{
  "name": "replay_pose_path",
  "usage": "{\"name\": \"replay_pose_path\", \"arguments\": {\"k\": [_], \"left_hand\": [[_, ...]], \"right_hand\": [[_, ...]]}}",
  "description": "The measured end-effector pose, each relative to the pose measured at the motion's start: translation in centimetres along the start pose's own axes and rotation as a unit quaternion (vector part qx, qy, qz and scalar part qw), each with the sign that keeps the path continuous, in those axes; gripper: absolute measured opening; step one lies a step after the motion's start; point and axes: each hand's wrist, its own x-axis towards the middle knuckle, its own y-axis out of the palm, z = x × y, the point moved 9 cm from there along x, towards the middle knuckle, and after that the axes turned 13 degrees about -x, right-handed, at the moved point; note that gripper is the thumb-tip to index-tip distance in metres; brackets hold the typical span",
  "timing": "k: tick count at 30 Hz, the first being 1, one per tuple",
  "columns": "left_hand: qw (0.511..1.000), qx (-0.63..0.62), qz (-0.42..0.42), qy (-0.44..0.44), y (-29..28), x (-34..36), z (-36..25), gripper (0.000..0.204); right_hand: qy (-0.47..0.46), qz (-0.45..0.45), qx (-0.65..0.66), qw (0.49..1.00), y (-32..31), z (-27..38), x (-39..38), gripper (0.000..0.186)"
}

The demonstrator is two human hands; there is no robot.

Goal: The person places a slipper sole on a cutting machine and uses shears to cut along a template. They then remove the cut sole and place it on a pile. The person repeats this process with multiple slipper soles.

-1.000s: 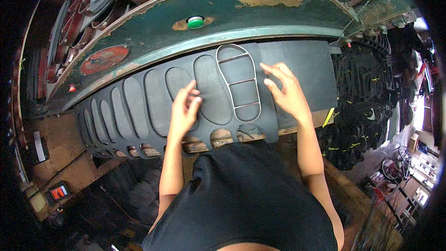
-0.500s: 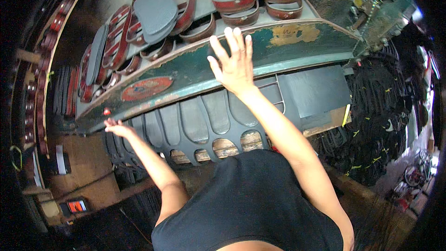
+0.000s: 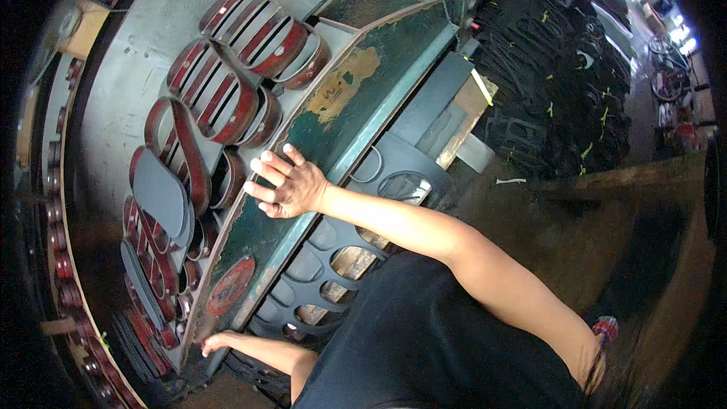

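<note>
My right hand [image 3: 289,185] has its fingers spread and slightly bent, resting against or just in front of the green metal beam [image 3: 299,125] of a press; contact is hard to make out. It holds nothing. My left hand [image 3: 216,340] is by the beam's lower left end, fingers loosely bent and partly hidden, with nothing visible in them. Below the beam lies a dark grey rubber sheet [image 3: 331,266] with rows of sole-shaped holes. Behind the beam's upper edge sit several red sole-shaped cutting dies [image 3: 198,79]. Among them lies a grey sole [image 3: 159,193].
A dark flat sheet [image 3: 424,91] sits at the sheet's far end on a worn board [image 3: 454,136]. Beyond is a large heap of black rubber offcuts [image 3: 541,79]. More red dies line a shelf [image 3: 54,212] at left. A bicycle [image 3: 666,76] stands at far right.
The view has turned to the right, so the beam now slants steeply. My right hand, earlier raised with fingers stretched, is now lower on the beam with fingers more bent. My left fingers now point downward.
</note>
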Motion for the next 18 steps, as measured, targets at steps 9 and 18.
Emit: {"name": "replay_pose_path", "arguments": {"k": [9, 18], "left_hand": [[1.000, 0.014, -0.008, -0.011, -2.6, 0.1, -0.9, 0.093], [0.998, -0.010, 0.061, -0.029, -8.1, -1.6, -5.1, 0.075]], "right_hand": [[0.004, 0.039, 0.000, 0.999, -0.1, -0.2, 0.6, 0.050], [-0.002, 0.084, -0.001, 0.996, -1.2, 1.2, 1.0, 0.053]]}}
